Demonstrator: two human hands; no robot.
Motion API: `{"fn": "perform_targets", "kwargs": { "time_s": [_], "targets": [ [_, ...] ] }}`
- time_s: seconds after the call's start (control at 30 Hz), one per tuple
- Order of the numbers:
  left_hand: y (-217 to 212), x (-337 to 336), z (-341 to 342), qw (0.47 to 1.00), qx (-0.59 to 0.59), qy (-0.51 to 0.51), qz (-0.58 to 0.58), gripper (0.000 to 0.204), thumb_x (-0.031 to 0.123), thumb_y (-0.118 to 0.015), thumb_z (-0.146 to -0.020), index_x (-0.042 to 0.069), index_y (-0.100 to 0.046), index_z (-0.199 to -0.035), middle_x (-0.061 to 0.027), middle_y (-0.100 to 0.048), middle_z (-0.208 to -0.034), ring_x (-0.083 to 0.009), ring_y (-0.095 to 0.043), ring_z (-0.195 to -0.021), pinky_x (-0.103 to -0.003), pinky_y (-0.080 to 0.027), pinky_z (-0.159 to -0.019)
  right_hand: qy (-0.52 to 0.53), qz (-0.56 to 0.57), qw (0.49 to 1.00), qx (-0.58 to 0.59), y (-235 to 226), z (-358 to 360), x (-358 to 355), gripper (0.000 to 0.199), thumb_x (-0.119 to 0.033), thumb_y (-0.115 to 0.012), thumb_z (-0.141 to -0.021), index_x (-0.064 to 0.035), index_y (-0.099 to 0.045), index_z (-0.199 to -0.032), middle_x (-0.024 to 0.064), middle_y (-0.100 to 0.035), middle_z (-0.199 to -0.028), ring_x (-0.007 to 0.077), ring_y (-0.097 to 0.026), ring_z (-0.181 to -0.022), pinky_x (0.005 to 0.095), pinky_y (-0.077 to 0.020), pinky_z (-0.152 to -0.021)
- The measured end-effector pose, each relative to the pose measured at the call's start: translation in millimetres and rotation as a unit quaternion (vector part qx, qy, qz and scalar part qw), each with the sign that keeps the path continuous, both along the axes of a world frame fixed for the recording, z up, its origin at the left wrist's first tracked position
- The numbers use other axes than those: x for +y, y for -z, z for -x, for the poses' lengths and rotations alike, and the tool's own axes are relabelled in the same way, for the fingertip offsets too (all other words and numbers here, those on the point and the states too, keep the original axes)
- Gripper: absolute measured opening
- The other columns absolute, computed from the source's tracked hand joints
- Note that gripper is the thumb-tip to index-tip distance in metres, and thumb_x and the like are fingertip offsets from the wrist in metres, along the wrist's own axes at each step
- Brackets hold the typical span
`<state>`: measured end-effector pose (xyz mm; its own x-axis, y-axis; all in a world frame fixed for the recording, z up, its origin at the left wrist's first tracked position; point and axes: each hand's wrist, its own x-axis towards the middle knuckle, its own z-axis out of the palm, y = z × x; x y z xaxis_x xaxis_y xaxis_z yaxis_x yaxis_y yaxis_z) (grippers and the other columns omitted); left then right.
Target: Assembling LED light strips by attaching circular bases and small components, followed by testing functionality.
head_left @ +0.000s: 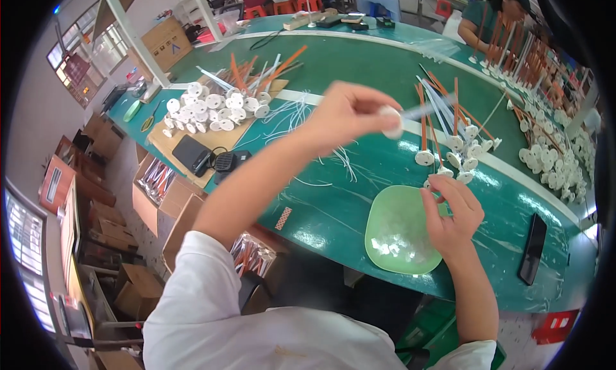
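My left hand (pixel 350 117) is raised over the middle of the green table, thumb and fingers closed on a white disc-ended rod. Its round white disc (pixel 391 122) is at my fingertips, and the pale rod (pixel 428 109), smeared by motion, points right. My right hand (pixel 457 216) hovers at the right edge of a light green tray (pixel 373 232); its thumb and forefinger are pinched together, and anything between them is too small to tell. Small shiny clear or white pieces lie in the tray. Just beyond are several disc-ended rods (pixel 454 142), brown and pale.
A heap of disc-ended rods (pixel 215 107) lies on cardboard at the left, beside a black device (pixel 192 155). Loose white strands (pixel 298 120) cross the table. A phone (pixel 532 248) is at the right. Another person (pixel 491 24) works among upright rods at the far right.
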<state>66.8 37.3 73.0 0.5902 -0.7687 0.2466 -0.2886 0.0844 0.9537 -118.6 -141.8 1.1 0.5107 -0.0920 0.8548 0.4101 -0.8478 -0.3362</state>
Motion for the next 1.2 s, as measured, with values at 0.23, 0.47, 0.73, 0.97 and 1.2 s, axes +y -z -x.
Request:
{"fn": "perform_targets", "kwargs": {
  "time_s": [0.23,0.47,0.73,0.97,1.2],
  "targets": [
    [-49.1,108.7,-79.7,0.860,-0.389,-0.292,-0.151,0.029,0.011,-0.076,-0.085,0.000,-0.072,-0.112,-0.0109,-0.075,-0.092,-0.0148,-0.072,-0.083,-0.029,-0.057,-0.076,-0.044,0.067,0.997,-0.015,-5.5,0.2,4.5,0.019,0.003,-0.078,-0.071,-0.0005,-0.069,-0.087,0.0129,-0.071,-0.092,0.0247,-0.068,-0.075,0.0304,-0.0538,-0.063],
    [-29.3,231.7,-153.0,0.693,-0.478,-0.265,-0.470,0.019,0.008,-0.070,-0.072,0.002,-0.073,-0.090,-0.0185,-0.069,-0.079,-0.0359,-0.067,-0.073,-0.042,-0.053,-0.071,-0.074,0.071,0.995,0.013,-8.3,4.1,5.5,0.017,0.002,-0.078,-0.070,-0.0010,-0.069,-0.084,0.0119,-0.070,-0.089,0.0272,-0.067,-0.074,0.0338,-0.0540,-0.065],
    [-5.6,101.9,-60.1,0.817,-0.490,-0.210,-0.221,0.034,0.004,-0.076,-0.074,0.005,-0.072,-0.108,-0.0161,-0.072,-0.100,-0.0313,-0.070,-0.091,-0.040,-0.054,-0.083,-0.075,0.085,0.993,0.037,1.1,3.5,5.3,0.015,0.000,-0.078,-0.071,-0.0016,-0.068,-0.083,0.0109,-0.070,-0.088,0.0260,-0.067,-0.074,0.0334,-0.0533,-0.062],
    [58.6,-60.8,13.6,0.864,-0.442,-0.004,-0.241,0.039,0.024,-0.067,-0.089,0.014,-0.061,-0.126,-0.0170,-0.068,-0.099,-0.0379,-0.066,-0.094,-0.048,-0.053,-0.082,-0.036,0.077,0.996,0.015,0.2,-1.5,-5.1,0.015,0.001,-0.078,-0.070,-0.0022,-0.069,-0.082,0.0097,-0.070,-0.084,0.0244,-0.067,-0.069,0.0316,-0.0530,-0.060],
    [69.1,-80.3,15.4,0.844,-0.482,-0.012,-0.235,0.020,0.022,-0.063,-0.092,0.011,-0.063,-0.109,-0.0103,-0.066,-0.092,-0.0340,-0.067,-0.091,-0.047,-0.054,-0.076,-0.031,0.066,0.997,-0.028,-2.8,-3.2,-12.0,0.016,0.003,-0.078,-0.069,-0.0014,-0.069,-0.081,0.0106,-0.070,-0.082,0.0242,-0.067,-0.066,0.0296,-0.0522,-0.057]
  ]
}}
